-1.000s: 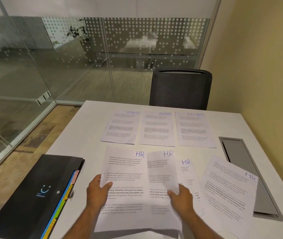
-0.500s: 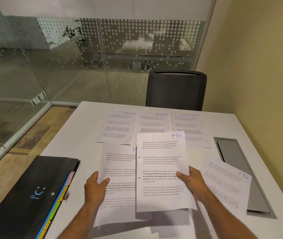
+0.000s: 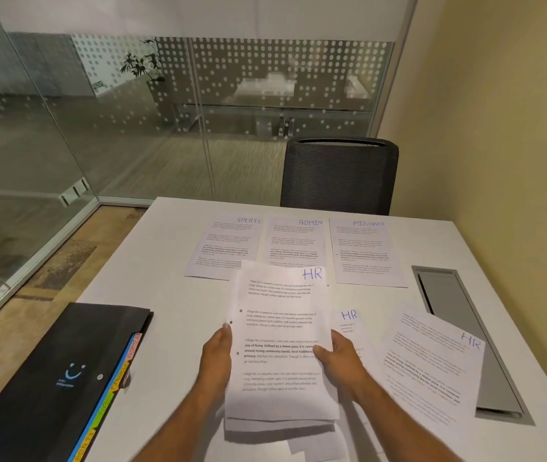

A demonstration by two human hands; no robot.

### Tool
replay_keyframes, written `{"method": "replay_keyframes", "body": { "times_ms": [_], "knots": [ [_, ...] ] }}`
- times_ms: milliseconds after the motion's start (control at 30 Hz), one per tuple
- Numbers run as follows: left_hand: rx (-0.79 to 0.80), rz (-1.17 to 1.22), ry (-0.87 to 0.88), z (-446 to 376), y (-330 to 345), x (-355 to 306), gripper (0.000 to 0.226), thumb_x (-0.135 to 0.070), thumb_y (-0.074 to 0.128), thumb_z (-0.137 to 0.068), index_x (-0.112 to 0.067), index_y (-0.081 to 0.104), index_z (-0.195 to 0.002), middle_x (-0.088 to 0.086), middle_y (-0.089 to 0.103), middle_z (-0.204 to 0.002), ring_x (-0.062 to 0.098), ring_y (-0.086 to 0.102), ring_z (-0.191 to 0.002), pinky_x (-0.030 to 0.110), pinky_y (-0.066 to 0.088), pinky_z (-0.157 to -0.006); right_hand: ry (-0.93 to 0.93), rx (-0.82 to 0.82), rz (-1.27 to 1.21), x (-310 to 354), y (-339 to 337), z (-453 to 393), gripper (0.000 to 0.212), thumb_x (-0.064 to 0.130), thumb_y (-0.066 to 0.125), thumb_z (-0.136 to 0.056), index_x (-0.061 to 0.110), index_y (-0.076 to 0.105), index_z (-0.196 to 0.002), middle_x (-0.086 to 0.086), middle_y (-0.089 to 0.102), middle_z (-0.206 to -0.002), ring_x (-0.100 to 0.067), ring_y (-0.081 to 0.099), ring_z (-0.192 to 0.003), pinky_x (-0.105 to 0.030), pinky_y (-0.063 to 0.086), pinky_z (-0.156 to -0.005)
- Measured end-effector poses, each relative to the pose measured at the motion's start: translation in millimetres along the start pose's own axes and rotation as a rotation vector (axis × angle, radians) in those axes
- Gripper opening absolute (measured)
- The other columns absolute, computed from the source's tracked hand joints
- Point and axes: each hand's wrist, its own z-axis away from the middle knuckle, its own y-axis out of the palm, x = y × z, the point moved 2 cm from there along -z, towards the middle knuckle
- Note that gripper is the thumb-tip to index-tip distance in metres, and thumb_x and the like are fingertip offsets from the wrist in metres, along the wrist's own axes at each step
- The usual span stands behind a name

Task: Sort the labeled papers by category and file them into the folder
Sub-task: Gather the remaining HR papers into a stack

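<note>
Collecting HR sheets — both hands' fingers curled on the HR stack point(image 3: 280, 341), left hand point(image 3: 216, 356) and right hand point(image 3: 342, 360) at its side edges, just above the bench point(image 3: 172, 315). Next: add 2 loose HR sheets point(image 3: 432, 358) right of the fingers, then the folder point(image 3: 48, 378) to their left.

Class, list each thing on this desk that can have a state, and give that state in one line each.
HR stack: held in both hands.
Left hand: grips stack's left edge.
Right hand: grips stack's right edge.
Folder: closed, flat.
Loose HR sheet: flat, askew.
Sports, Admin, Finance sheets: flat, side by side.
</note>
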Motion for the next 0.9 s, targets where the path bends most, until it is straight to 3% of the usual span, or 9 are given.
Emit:
{"method": "replay_keyframes", "body": {
  "times_ms": [67, 133, 233, 333, 400, 500, 633, 767, 900],
  "knots": [
    [-0.001, -0.020, 0.012, 0.0, 1.0, 2.6, 0.032, -0.043, 0.041, -0.104, -0.025, 0.067, -0.108, -0.002, 0.077, -0.100, 0.017, 0.074, -0.089, 0.033, 0.058, -0.078, -0.013, -0.023, 0.026, -2.2, 2.4, -2.0, 0.030, -0.005, 0.064, -0.090, 0.014, 0.066, -0.113, -0.002, 0.076, -0.110, -0.018, 0.073, -0.100, -0.034, 0.058, -0.089],
    [-0.043, -0.143, 0.059, -3.3, -0.1, 8.6, 0.018, -0.030, 0.054, -0.101, -0.022, 0.066, -0.113, 0.000, 0.076, -0.108, 0.014, 0.074, -0.089, 0.030, 0.059, -0.077, -0.007, -0.011, 0.045, -3.4, 5.4, -2.6, 0.032, -0.005, 0.067, -0.088, 0.010, 0.065, -0.115, -0.002, 0.076, -0.108, -0.022, 0.073, -0.100, -0.042, 0.057, -0.093],
    [-0.071, -0.234, 0.070, -9.4, -3.9, 17.1, 0.028, -0.015, 0.059, -0.098, -0.018, 0.062, -0.126, 0.001, 0.072, -0.115, 0.017, 0.072, -0.095, 0.032, 0.059, -0.081, 0.016, -0.045, 0.061, -0.8, 4.7, 0.6, 0.027, 0.001, 0.073, -0.085, 0.008, 0.065, -0.110, -0.006, 0.075, -0.096, -0.024, 0.072, -0.089, -0.033, 0.059, -0.079],
    [-0.100, -0.243, 0.068, -11.8, -13.3, 15.7, 0.029, -0.014, 0.058, -0.099, -0.017, 0.060, -0.127, 0.003, 0.071, -0.114, 0.020, 0.070, -0.096, 0.034, 0.059, -0.081, -0.005, -0.271, 0.439, -3.3, -20.9, 1.5, 0.030, 0.022, 0.080, -0.080, 0.014, 0.065, -0.104, -0.003, 0.068, -0.099, -0.015, 0.064, -0.081, -0.019, 0.049, -0.067],
    [-0.115, -0.240, 0.070, -15.9, -22.3, 17.3, 0.026, -0.014, 0.059, -0.098, -0.017, 0.061, -0.124, 0.004, 0.072, -0.110, 0.021, 0.071, -0.093, 0.034, 0.060, -0.078, 0.039, -0.343, 0.718, -10.7, -42.5, 2.5, 0.049, 0.040, 0.080, -0.071, 0.016, 0.062, -0.109, -0.003, 0.065, -0.108, -0.016, 0.062, -0.092, -0.026, 0.050, -0.074],
    [-0.136, -0.219, 0.060, -20.3, -34.0, 19.3, 0.026, -0.014, 0.059, -0.098, -0.016, 0.061, -0.124, 0.003, 0.072, -0.108, 0.022, 0.071, -0.093, 0.035, 0.060, -0.077, 0.217, -0.302, 0.949, -21.5, -58.0, 10.6, 0.076, 0.055, 0.081, -0.059, 0.016, 0.051, -0.117, -0.005, 0.054, -0.114, -0.025, 0.052, -0.109, -0.034, 0.048, -0.080],
    [-0.163, -0.194, 0.052, -22.8, -40.9, 21.5, 0.024, -0.013, 0.059, -0.098, -0.017, 0.060, -0.122, 0.004, 0.071, -0.109, 0.024, 0.070, -0.096, 0.038, 0.060, -0.079, 0.303, -0.287, 1.040, -30.1, -56.5, 15.0, 0.085, 0.050, 0.083, -0.062, 0.015, 0.044, -0.129, -0.005, 0.053, -0.123, -0.027, 0.049, -0.117, -0.038, 0.046, -0.090],
    [-0.178, -0.202, 0.041, -25.4, -45.6, 24.5, 0.021, -0.014, 0.059, -0.098, -0.021, 0.061, -0.117, 0.002, 0.072, -0.106, 0.026, 0.070, -0.097, 0.042, 0.059, -0.082, 0.366, -0.281, 0.981, -32.3, -52.6, 13.9, 0.071, 0.038, 0.080, -0.068, 0.017, 0.044, -0.126, -0.004, 0.059, -0.113, -0.025, 0.049, -0.112, -0.038, 0.040, -0.087],
    [-0.191, -0.212, 0.043, -23.3, -52.1, 23.9, 0.022, -0.014, 0.059, -0.099, -0.021, 0.060, -0.119, 0.003, 0.071, -0.107, 0.023, 0.070, -0.094, 0.035, 0.060, -0.074, 0.361, -0.272, 0.921, -28.9, -56.5, 13.7, 0.056, 0.030, 0.081, -0.063, 0.021, 0.053, -0.112, 0.002, 0.059, -0.102, -0.021, 0.055, -0.101, -0.033, 0.044, -0.082]
  ]
}}
